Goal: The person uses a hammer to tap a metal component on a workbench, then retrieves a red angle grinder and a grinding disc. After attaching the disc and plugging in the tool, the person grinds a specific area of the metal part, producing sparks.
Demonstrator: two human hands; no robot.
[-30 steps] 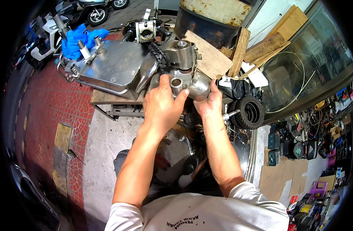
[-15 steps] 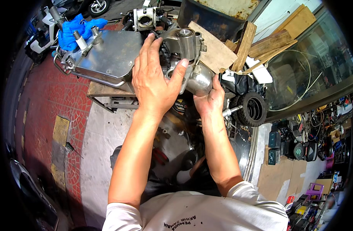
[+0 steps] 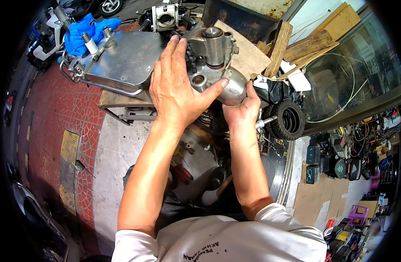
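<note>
A dull silver metal casing [image 3: 216, 52] with an upright cylindrical boss and a rounded, dome-like side is between my two hands. My left hand [image 3: 176, 89] lies along its left side with the fingers stretched out flat and the thumb spread across to the dome. Beside those fingertips is a black coiled piece [image 3: 191, 59]. My right hand [image 3: 243, 107] cups the dome from below and the right, thumb up its side; its other fingers are hidden behind the casing. A round socket [image 3: 198, 80] in the casing shows between left thumb and forefinger.
A flat metal case [image 3: 126, 56] with blue plastic [image 3: 87, 32] sits on a wooden-topped bench to the left. Wood planks [image 3: 279, 50] and a knobbly black tyre [image 3: 289, 121] are at the right. Red-handled pliers [image 3: 182, 173] lie on the floor below my arms.
The casing has turned and shifted slightly right, so its round socket shows more. My left thumb has swung right and down onto the dome; my right hand has moved slightly right.
</note>
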